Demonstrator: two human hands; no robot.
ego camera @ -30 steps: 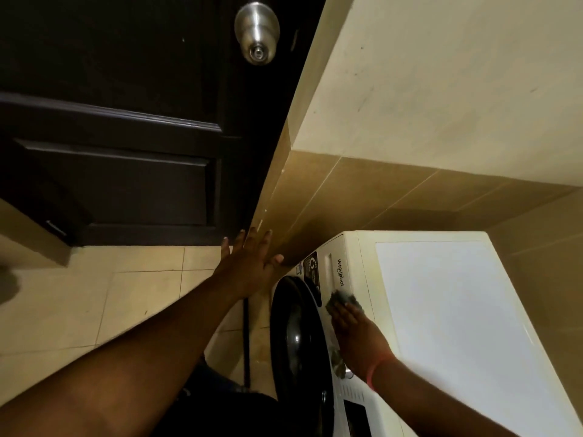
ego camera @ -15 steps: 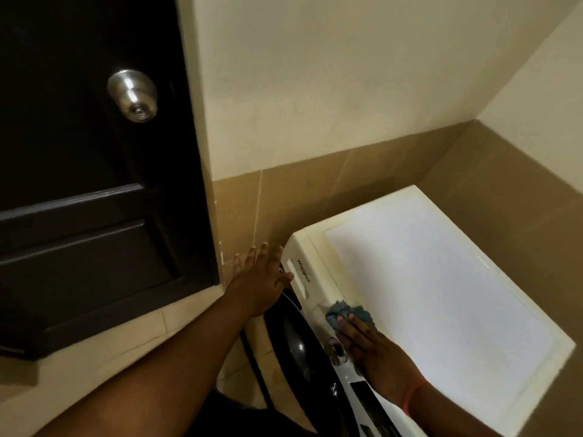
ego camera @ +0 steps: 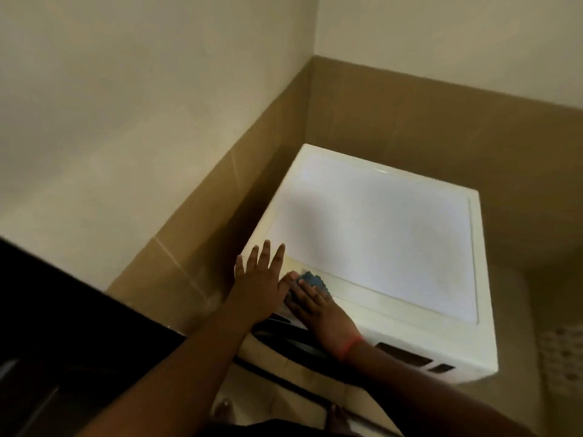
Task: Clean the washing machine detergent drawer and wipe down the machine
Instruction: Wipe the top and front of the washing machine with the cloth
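Bare feet [ego camera: 222, 408] on the floor, nearest us. Next, our hands at the washing machine [ego camera: 378, 234] front-left corner. Left hand [ego camera: 258, 285]: fingers spread flat, now resting on the machine's top edge, where a moment ago it braced against the tiled wall [ego camera: 195, 247]. Right hand [ego camera: 318, 307]: fingers laid flat, pressing a blue cloth [ego camera: 312, 279] onto the front rim; the cloth has climbed from the control panel to the top. We judge the wipe-down is reaching the lid; the detergent drawer is not discernible. Beyond: white lid, then the corner walls.
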